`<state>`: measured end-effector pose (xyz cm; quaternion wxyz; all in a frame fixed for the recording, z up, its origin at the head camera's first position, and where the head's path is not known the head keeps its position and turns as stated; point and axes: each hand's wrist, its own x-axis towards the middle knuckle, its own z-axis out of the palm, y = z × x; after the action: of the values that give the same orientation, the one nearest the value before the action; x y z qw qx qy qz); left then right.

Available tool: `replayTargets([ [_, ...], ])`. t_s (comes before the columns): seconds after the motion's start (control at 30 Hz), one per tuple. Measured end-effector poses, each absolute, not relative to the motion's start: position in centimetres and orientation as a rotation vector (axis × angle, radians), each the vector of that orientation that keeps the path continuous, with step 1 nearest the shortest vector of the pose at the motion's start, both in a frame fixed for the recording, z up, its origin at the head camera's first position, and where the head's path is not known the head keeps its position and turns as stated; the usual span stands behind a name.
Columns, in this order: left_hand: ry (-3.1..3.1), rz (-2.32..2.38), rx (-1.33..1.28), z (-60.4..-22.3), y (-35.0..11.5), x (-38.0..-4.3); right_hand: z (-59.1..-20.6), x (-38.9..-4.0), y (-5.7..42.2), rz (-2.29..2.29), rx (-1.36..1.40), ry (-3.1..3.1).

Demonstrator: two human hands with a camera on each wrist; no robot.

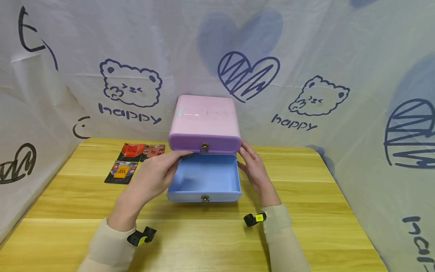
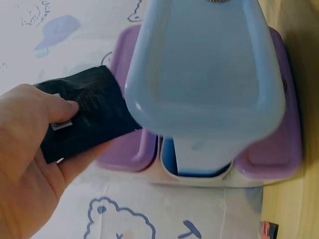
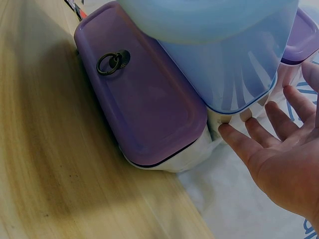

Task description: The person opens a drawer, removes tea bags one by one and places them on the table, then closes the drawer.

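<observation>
A small drawer cabinet (image 1: 207, 113) has a pink top, a shut purple upper drawer (image 1: 221, 143) and a blue drawer (image 1: 204, 196) pulled out below it. My left hand (image 1: 154, 172) is over the left side of the blue drawer. In the left wrist view, that hand pinches a flat black packet (image 2: 92, 112) between thumb and fingers; the packet is hidden in the head view. My right hand (image 1: 255, 168) is at the cabinet's right side. In the right wrist view its fingers (image 3: 256, 134) are extended, tips against the casing near the blue drawer.
Several flat packets, including a red one (image 1: 130, 151) and a yellow-labelled one (image 1: 120, 172), lie on the wooden table (image 1: 295, 226) left of the cabinet. A printed cloth (image 1: 190, 45) hangs behind the cabinet. A lower purple drawer (image 3: 144, 99) with a ring pull is shut.
</observation>
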<state>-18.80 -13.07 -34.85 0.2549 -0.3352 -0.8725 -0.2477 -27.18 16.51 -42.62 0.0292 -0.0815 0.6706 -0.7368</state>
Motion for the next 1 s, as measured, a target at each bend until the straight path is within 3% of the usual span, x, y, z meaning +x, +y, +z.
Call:
replayTargets([
  [0.4,-2.181,-0.783,-0.754,-35.1,-15.9,-18.8,-42.6,-27.2,16.6,-2.263,-0.259,2.06],
  [1.0,-2.244,-0.496,-0.587,-37.1,-20.2,-20.1,-40.6,-25.7,16.2,-2.22,-0.275,2.092],
])
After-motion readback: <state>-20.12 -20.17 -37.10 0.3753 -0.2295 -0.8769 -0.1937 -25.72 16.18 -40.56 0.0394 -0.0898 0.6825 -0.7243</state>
